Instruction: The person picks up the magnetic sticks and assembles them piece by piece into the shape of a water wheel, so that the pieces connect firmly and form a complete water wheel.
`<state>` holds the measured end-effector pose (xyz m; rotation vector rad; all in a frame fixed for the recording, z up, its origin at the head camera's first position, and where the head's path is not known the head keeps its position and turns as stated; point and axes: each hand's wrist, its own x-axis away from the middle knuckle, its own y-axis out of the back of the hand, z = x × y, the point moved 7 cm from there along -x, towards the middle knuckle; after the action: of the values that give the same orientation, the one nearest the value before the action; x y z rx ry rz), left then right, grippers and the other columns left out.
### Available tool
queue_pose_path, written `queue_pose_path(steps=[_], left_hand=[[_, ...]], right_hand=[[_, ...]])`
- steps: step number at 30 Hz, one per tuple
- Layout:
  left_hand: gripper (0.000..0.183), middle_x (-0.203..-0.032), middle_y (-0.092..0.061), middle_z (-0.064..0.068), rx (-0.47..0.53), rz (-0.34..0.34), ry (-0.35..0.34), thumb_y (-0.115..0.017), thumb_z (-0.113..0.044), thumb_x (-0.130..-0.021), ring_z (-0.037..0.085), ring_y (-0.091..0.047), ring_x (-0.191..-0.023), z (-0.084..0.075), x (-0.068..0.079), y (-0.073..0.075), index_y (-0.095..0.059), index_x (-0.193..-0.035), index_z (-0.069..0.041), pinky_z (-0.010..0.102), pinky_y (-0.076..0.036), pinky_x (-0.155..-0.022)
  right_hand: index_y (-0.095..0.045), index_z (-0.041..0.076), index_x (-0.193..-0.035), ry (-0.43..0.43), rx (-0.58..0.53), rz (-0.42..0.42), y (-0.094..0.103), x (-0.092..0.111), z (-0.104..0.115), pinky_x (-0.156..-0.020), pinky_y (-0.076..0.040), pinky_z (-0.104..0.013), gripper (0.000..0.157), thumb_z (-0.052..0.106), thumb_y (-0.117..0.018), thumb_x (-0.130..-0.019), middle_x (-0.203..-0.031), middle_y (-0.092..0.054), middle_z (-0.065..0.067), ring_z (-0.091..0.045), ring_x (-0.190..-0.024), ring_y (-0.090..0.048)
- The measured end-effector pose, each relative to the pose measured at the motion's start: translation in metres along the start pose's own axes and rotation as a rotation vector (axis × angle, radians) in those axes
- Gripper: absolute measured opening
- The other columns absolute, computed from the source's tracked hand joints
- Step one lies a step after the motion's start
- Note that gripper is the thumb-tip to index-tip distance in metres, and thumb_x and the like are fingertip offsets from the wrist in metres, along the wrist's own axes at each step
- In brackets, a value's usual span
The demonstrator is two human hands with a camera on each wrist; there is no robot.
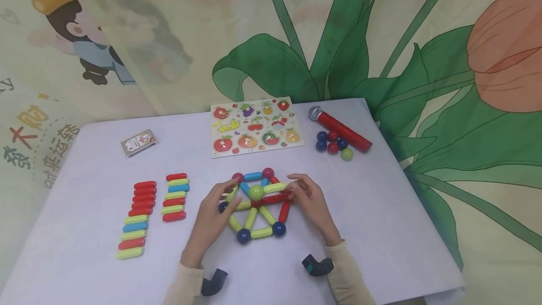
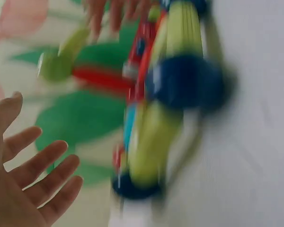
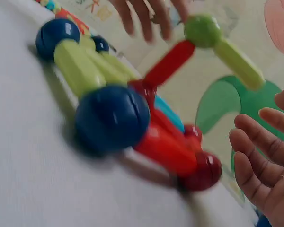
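A wheel-shaped build of magnetic rods and balls (image 1: 262,233) lies on the table between both hands. From its red centre ball (image 3: 143,91) a red rod (image 3: 170,62) stands up to a light green ball (image 1: 256,193). A yellow-green rod (image 3: 239,64) sticks out sideways from that ball, its far end free. My left hand (image 1: 211,218) hovers at the build's left side, fingers spread and apart from the pieces. My right hand (image 1: 311,201) is by the yellow-green rod's free end; in the right wrist view its loosely bent fingers (image 3: 248,172) hold nothing.
Loose rods lie in two columns (image 1: 137,212) (image 1: 175,195) at left. Behind are a small card box (image 1: 139,142), a fruit puzzle board (image 1: 256,127), a red tube with a silver end (image 1: 344,131) and several loose balls (image 1: 333,148). A printed curtain (image 1: 169,93) hangs behind the table.
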<state>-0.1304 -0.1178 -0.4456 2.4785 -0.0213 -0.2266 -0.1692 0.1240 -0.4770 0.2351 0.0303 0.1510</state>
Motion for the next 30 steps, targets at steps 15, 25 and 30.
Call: queue_pose_path(steps=[15,25,30], left_hand=[[0.049,-0.109,-0.056,0.022,-0.555,0.039,0.417,-0.075,-0.01,-0.081,0.042,-0.049,-0.107,0.103,0.065,0.081,-0.056,-0.125,-0.001,0.058,-0.047,-0.088],[0.045,-0.116,-0.063,0.013,-0.324,-0.158,0.297,-0.074,-0.01,-0.083,0.031,-0.059,-0.109,0.073,0.055,0.063,-0.059,-0.126,-0.006,0.05,-0.05,-0.091],[0.042,-0.109,-0.067,0.0,-0.105,-0.304,0.087,-0.076,-0.003,-0.08,0.014,-0.062,-0.101,0.03,0.043,0.042,-0.064,-0.12,-0.01,0.016,-0.048,-0.088]], right_hand=[[-0.063,0.008,-0.115,-0.103,0.055,-0.122,0.031,0.005,-0.056,-0.068,-0.055,-0.023,0.021,0.01,-0.053,-0.097,-0.094,-0.069,-0.01,-0.016,-0.076,-0.063],[-0.063,0.007,-0.114,-0.07,0.059,-0.145,0.032,0.004,-0.054,-0.067,-0.055,-0.024,0.02,0.007,-0.053,-0.096,-0.092,-0.068,-0.01,-0.018,-0.073,-0.063],[-0.065,0.009,-0.11,0.074,0.109,-0.26,0.028,0.017,-0.023,-0.066,-0.051,-0.02,0.018,0.005,-0.059,-0.093,-0.087,-0.068,-0.006,-0.013,-0.07,-0.061]])
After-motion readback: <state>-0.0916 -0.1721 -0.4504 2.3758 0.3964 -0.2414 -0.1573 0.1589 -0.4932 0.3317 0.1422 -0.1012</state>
